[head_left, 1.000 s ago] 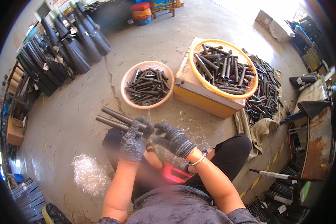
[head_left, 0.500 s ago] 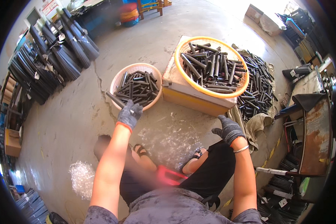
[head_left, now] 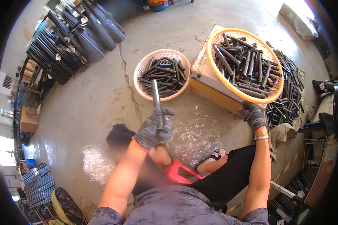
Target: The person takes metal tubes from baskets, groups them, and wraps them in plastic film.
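Observation:
In a grey glove with an orange cuff, my left hand [head_left: 154, 129] is wrapped round a short dark tube [head_left: 156, 93], which points up and away from me. Beyond it on the floor stands a pale pink basket [head_left: 139, 67] filled with similar black tubes [head_left: 165, 75]. My right hand [head_left: 252, 115], gloved alike, is just below the near rim of a larger orange-rimmed basket [head_left: 213, 62]. Its fingers are bent, and whether they touch the rim or hold anything I cannot make out. More tubes [head_left: 248, 63] lie heaped inside that basket.
The large basket rests on a cardboard box [head_left: 210, 92]. To its right, loose tubes [head_left: 287, 97] cover a cloth [head_left: 279, 133]. Bundled long tubes [head_left: 60, 52] stand at far left. Clear plastic wrap [head_left: 97, 161] and a red plastic stool [head_left: 180, 171] are near my legs.
My left hand has drawn back from the small basket toward me, bringing the tube upright. My right hand has risen toward the large basket's rim. The view has swung left.

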`<state>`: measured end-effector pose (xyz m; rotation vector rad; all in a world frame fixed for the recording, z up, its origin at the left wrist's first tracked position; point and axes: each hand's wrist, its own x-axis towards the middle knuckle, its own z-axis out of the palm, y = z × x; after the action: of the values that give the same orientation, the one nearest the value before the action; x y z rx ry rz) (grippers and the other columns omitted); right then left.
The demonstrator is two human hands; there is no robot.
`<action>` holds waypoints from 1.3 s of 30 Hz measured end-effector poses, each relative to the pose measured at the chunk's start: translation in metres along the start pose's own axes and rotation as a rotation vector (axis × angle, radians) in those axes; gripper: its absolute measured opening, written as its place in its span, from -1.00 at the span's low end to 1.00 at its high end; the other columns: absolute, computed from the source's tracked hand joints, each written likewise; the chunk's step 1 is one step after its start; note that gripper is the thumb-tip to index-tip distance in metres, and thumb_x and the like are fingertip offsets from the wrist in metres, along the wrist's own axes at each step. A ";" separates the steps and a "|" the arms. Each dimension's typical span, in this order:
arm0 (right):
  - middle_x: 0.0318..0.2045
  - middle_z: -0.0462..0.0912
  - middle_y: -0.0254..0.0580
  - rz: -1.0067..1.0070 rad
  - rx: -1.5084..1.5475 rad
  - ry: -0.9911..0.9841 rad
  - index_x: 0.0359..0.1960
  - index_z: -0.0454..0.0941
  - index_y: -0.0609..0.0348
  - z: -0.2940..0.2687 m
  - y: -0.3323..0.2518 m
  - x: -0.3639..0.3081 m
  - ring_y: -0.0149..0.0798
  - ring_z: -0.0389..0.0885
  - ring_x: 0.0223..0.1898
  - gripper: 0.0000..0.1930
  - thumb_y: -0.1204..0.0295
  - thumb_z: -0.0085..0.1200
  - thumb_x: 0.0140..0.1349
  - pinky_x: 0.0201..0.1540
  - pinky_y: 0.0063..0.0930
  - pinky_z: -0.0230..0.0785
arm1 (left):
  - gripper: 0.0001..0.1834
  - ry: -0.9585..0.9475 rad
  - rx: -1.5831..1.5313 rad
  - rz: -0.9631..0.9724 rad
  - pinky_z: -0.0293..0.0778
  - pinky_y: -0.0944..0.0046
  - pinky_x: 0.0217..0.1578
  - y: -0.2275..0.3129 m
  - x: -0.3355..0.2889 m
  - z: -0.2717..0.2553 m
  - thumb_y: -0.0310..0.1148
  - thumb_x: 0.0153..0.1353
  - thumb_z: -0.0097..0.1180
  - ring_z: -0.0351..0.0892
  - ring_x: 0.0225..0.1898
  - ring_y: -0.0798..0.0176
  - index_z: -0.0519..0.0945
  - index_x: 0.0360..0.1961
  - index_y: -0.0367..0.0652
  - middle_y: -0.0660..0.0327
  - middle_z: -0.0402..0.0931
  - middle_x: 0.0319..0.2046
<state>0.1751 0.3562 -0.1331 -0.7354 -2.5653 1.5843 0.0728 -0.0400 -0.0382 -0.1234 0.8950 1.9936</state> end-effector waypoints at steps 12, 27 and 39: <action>-0.29 0.59 -0.27 -0.039 0.618 -0.723 -0.10 0.50 0.27 0.125 -0.132 -0.074 -0.36 0.51 -0.31 -0.72 0.39 0.11 0.20 -0.20 -0.45 0.41 | -0.65 -0.107 0.388 0.044 0.48 0.27 -0.22 0.013 -0.019 0.033 -0.26 0.14 0.21 0.52 -0.27 0.23 0.45 -0.12 -0.20 0.07 0.50 -0.27; -0.04 0.54 0.11 -0.076 -0.472 -0.134 0.12 0.38 0.14 0.146 -0.002 -0.065 0.00 0.61 -0.29 -0.42 0.26 0.25 0.06 -0.18 -0.29 0.44 | -0.73 0.042 0.064 0.595 0.38 0.07 0.09 0.026 -0.061 0.001 -0.36 0.18 0.13 0.51 -0.01 0.05 0.54 -0.11 -0.22 0.04 0.55 -0.10; -0.34 0.58 -0.24 -0.210 0.727 -0.510 -0.27 0.51 0.18 0.213 -0.157 -0.146 -0.39 0.47 -0.51 -0.81 0.33 0.12 0.20 -0.44 -0.49 0.37 | -0.72 0.277 0.536 0.714 0.46 0.27 0.02 0.016 -0.096 0.034 -0.45 0.17 0.15 0.54 -0.05 0.16 0.52 -0.10 -0.30 0.03 0.55 -0.12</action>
<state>0.1875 0.0608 -0.0709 0.0111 -1.9222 2.6146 0.1244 -0.0913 0.0350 0.2687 1.8140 2.3115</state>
